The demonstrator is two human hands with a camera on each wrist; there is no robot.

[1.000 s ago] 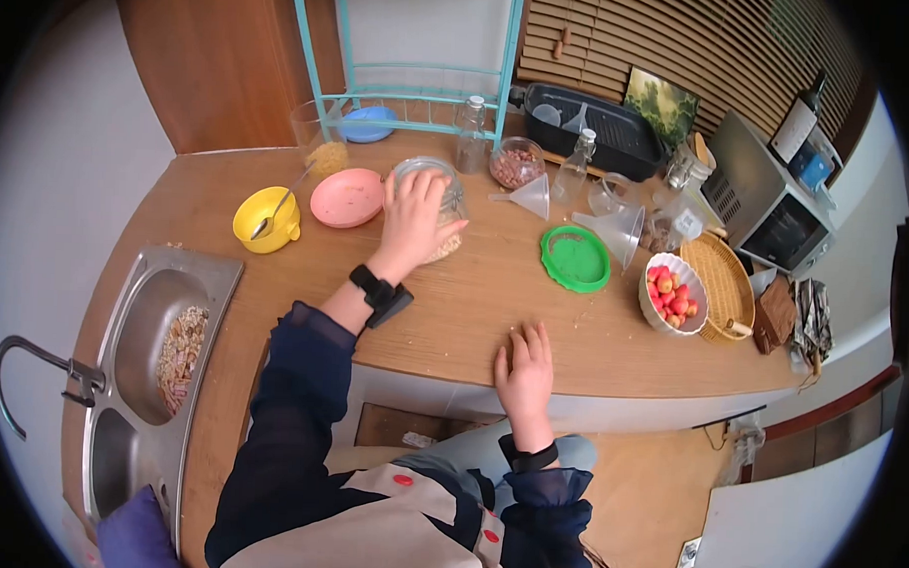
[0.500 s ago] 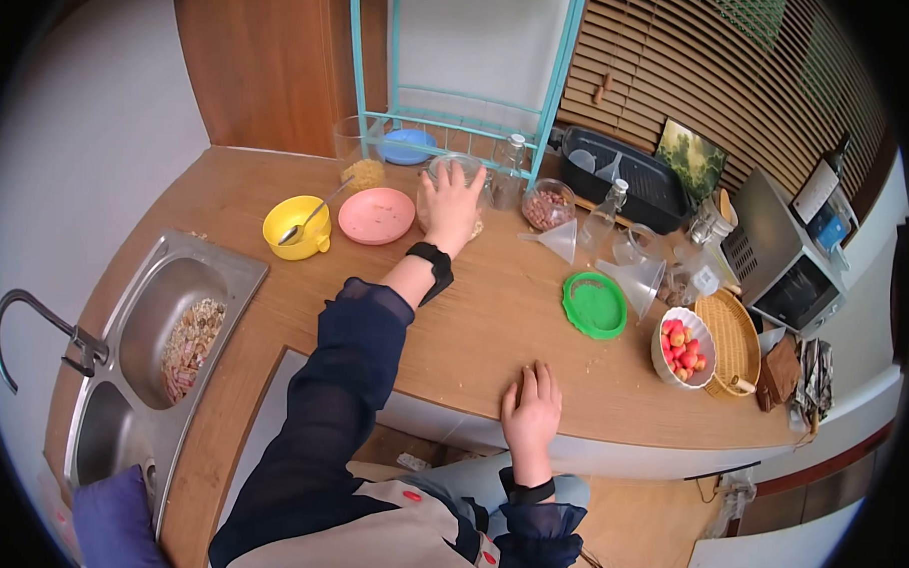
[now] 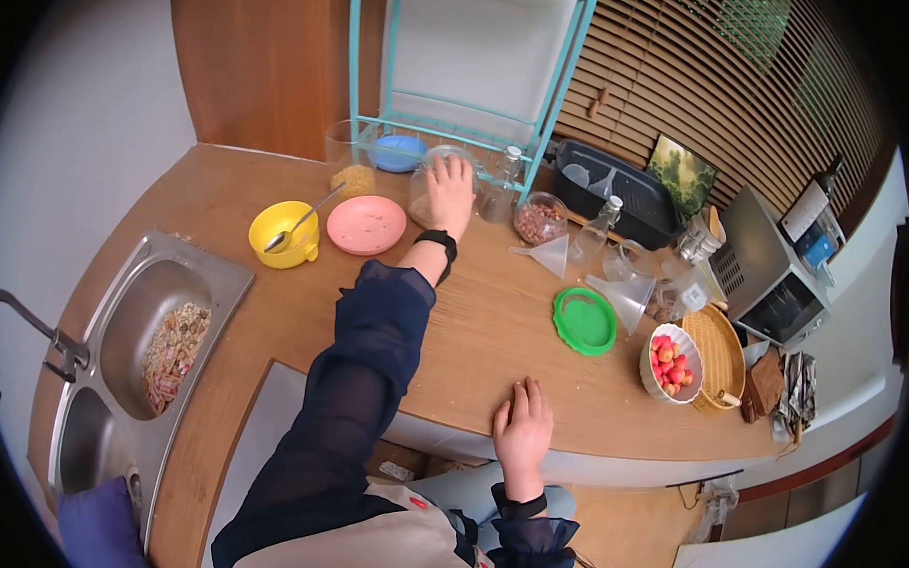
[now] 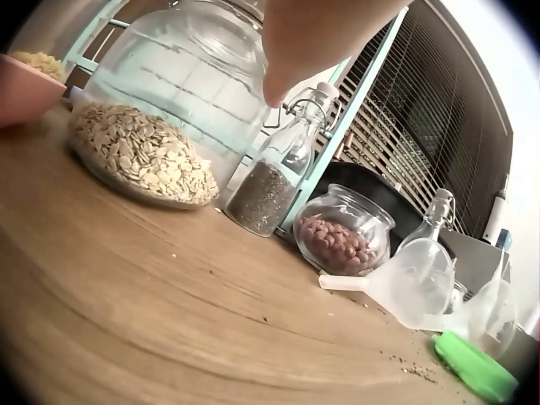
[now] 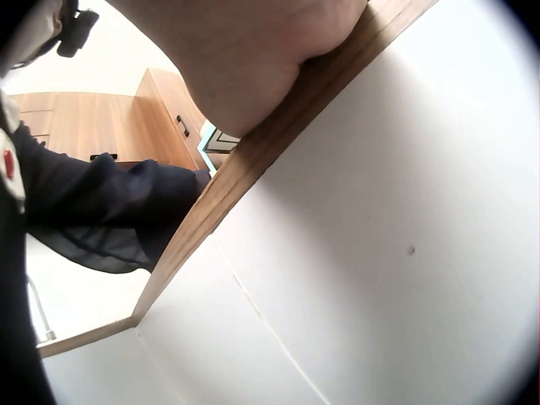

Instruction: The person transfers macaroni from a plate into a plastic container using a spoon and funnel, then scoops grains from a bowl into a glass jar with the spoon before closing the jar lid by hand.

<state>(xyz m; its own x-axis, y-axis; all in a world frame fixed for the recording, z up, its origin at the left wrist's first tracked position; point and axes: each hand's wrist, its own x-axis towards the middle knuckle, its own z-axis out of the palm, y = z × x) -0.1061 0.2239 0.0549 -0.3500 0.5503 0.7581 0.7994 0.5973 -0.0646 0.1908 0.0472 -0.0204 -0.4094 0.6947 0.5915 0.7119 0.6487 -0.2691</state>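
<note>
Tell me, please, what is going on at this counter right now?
A person leans over the wooden counter, the left hand set over the top of a large glass jar holding a layer of pale seeds, close by the turquoise rack. How firm the grip is cannot be told. The right hand rests flat on the counter's near edge. A pink plate lies to the jar's left, and a small jar of peanuts stands to its right.
</note>
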